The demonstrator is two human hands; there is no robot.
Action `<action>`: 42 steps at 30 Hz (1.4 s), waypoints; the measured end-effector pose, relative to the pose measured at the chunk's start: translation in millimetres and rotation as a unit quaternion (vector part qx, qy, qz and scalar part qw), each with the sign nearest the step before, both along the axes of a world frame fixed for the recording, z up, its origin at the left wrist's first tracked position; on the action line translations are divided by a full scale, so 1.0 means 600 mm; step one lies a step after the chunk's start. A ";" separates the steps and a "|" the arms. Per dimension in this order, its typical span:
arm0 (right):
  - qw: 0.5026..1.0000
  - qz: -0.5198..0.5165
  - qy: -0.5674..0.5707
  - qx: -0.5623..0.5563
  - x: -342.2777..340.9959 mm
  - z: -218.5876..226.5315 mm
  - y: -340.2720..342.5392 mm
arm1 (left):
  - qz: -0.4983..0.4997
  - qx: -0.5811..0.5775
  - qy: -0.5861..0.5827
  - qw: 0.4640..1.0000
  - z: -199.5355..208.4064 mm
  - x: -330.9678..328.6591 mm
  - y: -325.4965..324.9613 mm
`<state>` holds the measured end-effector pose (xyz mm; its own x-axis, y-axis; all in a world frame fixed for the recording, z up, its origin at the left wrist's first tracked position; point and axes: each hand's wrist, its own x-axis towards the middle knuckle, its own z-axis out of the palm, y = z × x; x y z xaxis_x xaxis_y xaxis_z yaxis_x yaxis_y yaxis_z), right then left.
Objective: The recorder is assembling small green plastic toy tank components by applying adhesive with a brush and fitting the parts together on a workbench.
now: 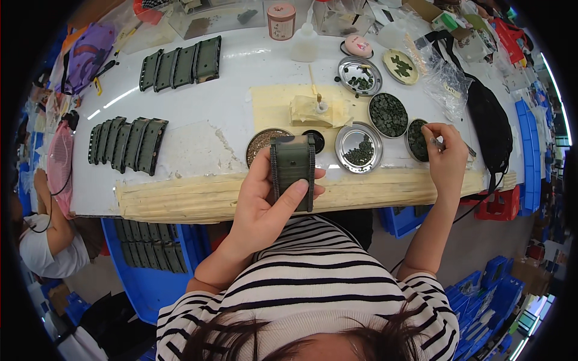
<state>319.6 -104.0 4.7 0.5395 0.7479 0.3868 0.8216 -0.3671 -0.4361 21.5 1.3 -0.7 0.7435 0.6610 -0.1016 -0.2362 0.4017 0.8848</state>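
Clasping the curved green piece (pixel 292 165) over the surface's (pixel 235 72) near edge, the left hand (pixel 262 207) curls its fingers behind and lays its thumb across the front, probably to present that face. The right hand (pixel 450 150) pinches a slim grey tool (pixel 439 144) at a round tin (pixel 407 141), placed perhaps for easy reach. Fingers hide the tool's tip; the piece's back is unseen.

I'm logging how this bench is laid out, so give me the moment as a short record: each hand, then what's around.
Left hand: holding a green part
Right hand: at a small dish of green bits; grip partly hidden
Between hands: silver plate with more bits
Table, left side: far row and near row of similar parts
Below table, left: blue crate holding more
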 end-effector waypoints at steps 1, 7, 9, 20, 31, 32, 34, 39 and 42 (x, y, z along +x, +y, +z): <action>1.000 0.004 -0.004 -0.008 0.000 -0.001 0.001 | 0.003 -0.004 0.001 1.000 0.001 0.001 0.000; 0.999 -0.007 -0.002 -0.043 -0.008 -0.003 0.014 | 0.006 -0.007 0.008 1.000 0.000 0.000 0.000; 0.999 -0.001 -0.011 -0.053 -0.005 -0.006 0.013 | 0.004 -0.006 0.007 1.000 -0.001 0.001 0.000; 0.995 0.009 -0.086 -0.059 0.000 -0.014 0.007 | 0.003 -0.012 0.004 1.000 -0.004 0.001 0.000; 0.995 0.016 -0.054 -0.077 -0.001 -0.011 0.003 | 0.017 -0.012 0.003 1.000 -0.007 0.000 0.000; 0.995 0.013 -0.056 -0.079 -0.001 -0.012 0.003 | 0.018 -0.015 0.003 1.000 -0.007 -0.001 -0.001; 0.995 0.007 -0.060 -0.085 0.000 -0.013 0.002 | 0.018 -0.016 0.001 1.000 -0.008 -0.001 0.000; 0.996 0.009 -0.071 -0.054 0.006 -0.015 -0.006 | 0.021 -0.018 0.003 1.000 -0.009 -0.004 0.002; 0.997 -0.012 -0.054 -0.049 0.004 -0.010 -0.008 | 0.021 -0.019 0.000 1.000 -0.015 -0.005 0.003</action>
